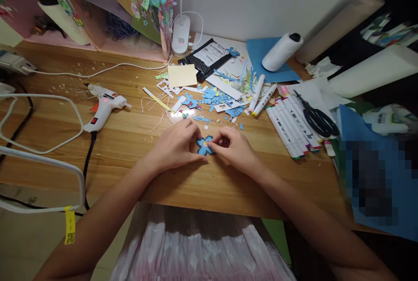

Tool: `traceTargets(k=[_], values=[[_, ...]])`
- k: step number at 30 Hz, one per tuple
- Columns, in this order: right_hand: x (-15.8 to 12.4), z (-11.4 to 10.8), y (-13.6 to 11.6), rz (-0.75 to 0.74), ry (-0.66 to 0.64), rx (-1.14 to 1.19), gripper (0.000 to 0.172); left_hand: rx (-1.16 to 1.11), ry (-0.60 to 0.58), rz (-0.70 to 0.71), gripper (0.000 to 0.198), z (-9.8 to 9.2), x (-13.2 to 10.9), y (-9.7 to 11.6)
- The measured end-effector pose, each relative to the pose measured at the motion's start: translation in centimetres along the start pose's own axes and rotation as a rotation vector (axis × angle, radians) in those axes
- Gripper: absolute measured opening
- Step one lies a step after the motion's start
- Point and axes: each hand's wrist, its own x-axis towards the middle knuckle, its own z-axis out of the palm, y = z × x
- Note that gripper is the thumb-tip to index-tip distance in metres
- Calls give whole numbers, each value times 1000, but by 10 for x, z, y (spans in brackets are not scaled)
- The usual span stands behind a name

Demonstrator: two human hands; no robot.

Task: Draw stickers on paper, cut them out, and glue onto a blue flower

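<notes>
A small blue flower-shaped cutout (204, 145) with a dark edge and a yellowish centre lies on the wooden desk (196, 185) between my hands. My left hand (178, 145) curves round its left side, thumb and fingers apart, with fingertips at its edge. From the right, my right hand (233, 147) pinches at the cutout's centre and right part with thumb and forefinger. Anything tiny between those fingertips is too small to tell.
Blue and white paper scraps (218, 98) lie beyond my hands. A white glue gun (106, 105) stands on the left. Markers (290, 124) and black scissors (318, 120) lie on the right. A white roll (281, 52) and black package (209, 58) are farther back.
</notes>
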Motion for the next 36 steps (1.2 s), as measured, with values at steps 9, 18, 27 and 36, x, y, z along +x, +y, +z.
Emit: traceTargets(k=[9, 18, 27, 36], values=[[4, -4, -4, 34, -41, 4, 16, -16, 1, 13, 44, 1, 2, -1], [-3, -7, 1, -66, -17, 59, 8, 30, -16, -16, 48, -1, 1, 0], [-11, -26, 7, -587, -161, -556, 33, -33, 6, -9, 42, -2, 0, 1], [-11, -20, 3, -678, -151, -663, 29, -3, -2, 6, 44, -1, 1, 0]])
